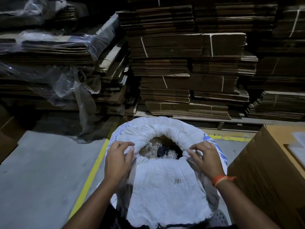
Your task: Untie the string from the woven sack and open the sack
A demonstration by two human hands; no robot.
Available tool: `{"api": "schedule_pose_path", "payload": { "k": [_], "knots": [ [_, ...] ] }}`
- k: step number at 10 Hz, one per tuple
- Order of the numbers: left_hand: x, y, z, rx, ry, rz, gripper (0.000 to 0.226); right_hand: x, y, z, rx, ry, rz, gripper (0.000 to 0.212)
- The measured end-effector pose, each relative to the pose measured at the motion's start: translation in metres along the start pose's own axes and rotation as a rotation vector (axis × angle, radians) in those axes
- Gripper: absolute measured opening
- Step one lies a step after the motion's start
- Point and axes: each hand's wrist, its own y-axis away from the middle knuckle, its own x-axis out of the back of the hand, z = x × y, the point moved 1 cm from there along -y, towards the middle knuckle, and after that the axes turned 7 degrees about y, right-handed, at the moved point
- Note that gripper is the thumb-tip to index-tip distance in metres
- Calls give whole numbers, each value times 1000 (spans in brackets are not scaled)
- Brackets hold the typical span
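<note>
A white woven sack (165, 184) with blue print stands upright on the floor in front of me. Its mouth is open, and the top edge is rolled outward into a thick rim. Inside the opening I see clear plastic wrapping and something dark (162, 150). My left hand (118, 160) grips the rim at the left side of the opening. My right hand (203, 157), with an orange thread around the wrist, pinches the rim at the right side. No string is visible anywhere on the sack.
Tall stacks of flattened cardboard (189, 66) bundled with white straps fill the background. More stacks wrapped in clear plastic film (54, 52) stand at the left. A large brown carton (270, 171) is close on the right. Yellow floor lines (89, 176) cross the grey concrete.
</note>
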Motion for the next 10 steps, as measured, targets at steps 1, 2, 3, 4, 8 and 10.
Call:
{"api": "schedule_pose_path", "payload": {
  "k": [1, 2, 3, 4, 8, 10],
  "knots": [
    [-13, -47, -3, 44, -46, 14, 25, -5, -38, -11, 140, 35, -27, 10],
    [-35, -86, -18, 188, -163, -174, 40, -18, -77, -25, 190, 161, -149, 26],
    [-61, -108, -37, 217, -305, -456, 64, -41, -107, -32, 189, 387, -392, 39],
    [-78, -109, -49, 158, -396, -521, 50, -59, -121, -28, 189, 538, -451, 27],
    [-86, -139, -82, 262, -290, -123, 18, -58, -138, 7, -144, 283, -176, 26],
    [-82, -119, -45, 211, -166, -116, 33, -48, -100, -15, -194, 78, -86, 22]
  ]
}}
